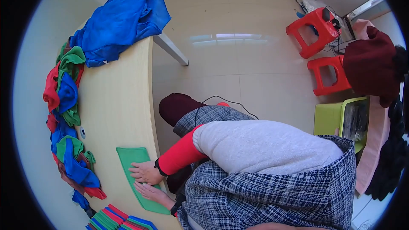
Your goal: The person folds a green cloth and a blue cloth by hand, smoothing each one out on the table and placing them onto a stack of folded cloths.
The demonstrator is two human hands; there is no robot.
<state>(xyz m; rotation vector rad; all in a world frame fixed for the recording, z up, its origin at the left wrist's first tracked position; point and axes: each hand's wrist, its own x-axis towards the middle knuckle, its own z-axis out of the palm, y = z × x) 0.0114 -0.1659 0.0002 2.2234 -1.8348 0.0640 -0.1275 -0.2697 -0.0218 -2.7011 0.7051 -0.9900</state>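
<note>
A flat green cloth [133,155], its edges straight like a folded rectangle, lies near the table's front edge. My right hand [145,173], in a red cuff with a dark band at the wrist, rests flat on the middle of it, fingers stretched out. Just beside it, my left hand [151,192] lies on the same cloth, palm down and fingers extended. The two hands are close together, and neither grips the fabric.
Along the table's [115,102] far side runs a heap of crumpled red, green and blue cloths [68,93]. A large blue cloth bundle [115,21] sits at one end, folded cloths [121,219] at the other. Red stools [317,32] and a green bin [330,119] stand behind me.
</note>
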